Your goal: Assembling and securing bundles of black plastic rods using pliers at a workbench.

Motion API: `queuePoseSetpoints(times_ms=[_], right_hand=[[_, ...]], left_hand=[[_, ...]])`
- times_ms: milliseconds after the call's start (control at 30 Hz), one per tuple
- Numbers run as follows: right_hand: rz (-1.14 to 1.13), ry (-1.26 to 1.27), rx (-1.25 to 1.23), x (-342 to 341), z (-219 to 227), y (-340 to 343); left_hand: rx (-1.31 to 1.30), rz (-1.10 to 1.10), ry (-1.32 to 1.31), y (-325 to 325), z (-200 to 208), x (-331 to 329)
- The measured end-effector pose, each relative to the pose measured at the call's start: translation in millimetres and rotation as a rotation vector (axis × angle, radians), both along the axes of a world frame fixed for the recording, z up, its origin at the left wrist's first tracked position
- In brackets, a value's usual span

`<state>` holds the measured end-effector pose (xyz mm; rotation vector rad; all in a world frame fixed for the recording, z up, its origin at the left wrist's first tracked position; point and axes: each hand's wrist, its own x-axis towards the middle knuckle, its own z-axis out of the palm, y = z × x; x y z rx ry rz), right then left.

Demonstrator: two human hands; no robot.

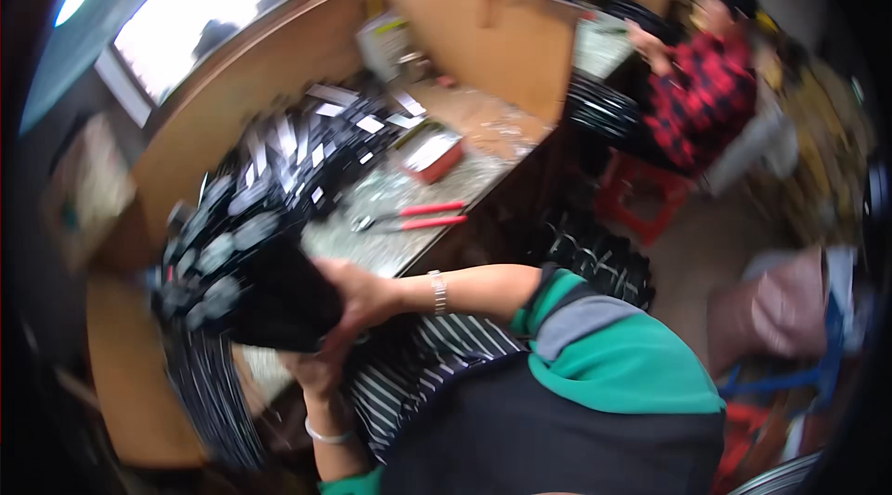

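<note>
Both hands are busy: the right hand (360,298) curls around the near side of a dark bundle (290,295) and the left hand (318,370) grips low, fingertips hidden. The bundle, at the surface's (373,246) left end, looks gathered; beyond it, a heap of black strips (302,174) lies unhandled, and red-handled pliers (434,210) sit idle. Whether anything's finished, I can't tell.

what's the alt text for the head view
In the grip of the left hand and right hand is a blurred dark object, at a cluttered workbench. A red-handled tool and red box lie there; upper right, a person sits on a red stool.
</note>
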<state>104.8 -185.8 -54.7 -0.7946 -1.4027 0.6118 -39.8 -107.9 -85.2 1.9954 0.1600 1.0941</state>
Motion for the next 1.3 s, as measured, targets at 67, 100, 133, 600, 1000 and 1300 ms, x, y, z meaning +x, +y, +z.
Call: queuePoseSetpoints(times_ms=[67,100,133,600,1000,1300], right_hand=[[0.07,-0.169,0.075,-14,-22,-6],[0.065,-0.311,0.099,-25,-31,-14],[0.178,-0.288,0.071,-52,-39,-3],[0.938,0.322,-0.909,-162,-184,-1],[0.71,0.012,-1.37,-173,-187,32],[0.588,0.04,-1.335,-179,-185,30]], left_hand=[[0.098,-0.016,0.118,-14,7,-32],[0.05,-0.02,0.134,-24,8,-50],[0.159,0.043,0.1,-34,16,-55],[0.135,0.572,0.627,-71,-80,-249],[-0.973,1.007,0.564,-70,-266,-380],[-0.959,1.658,0.792,15,-409,-408]])
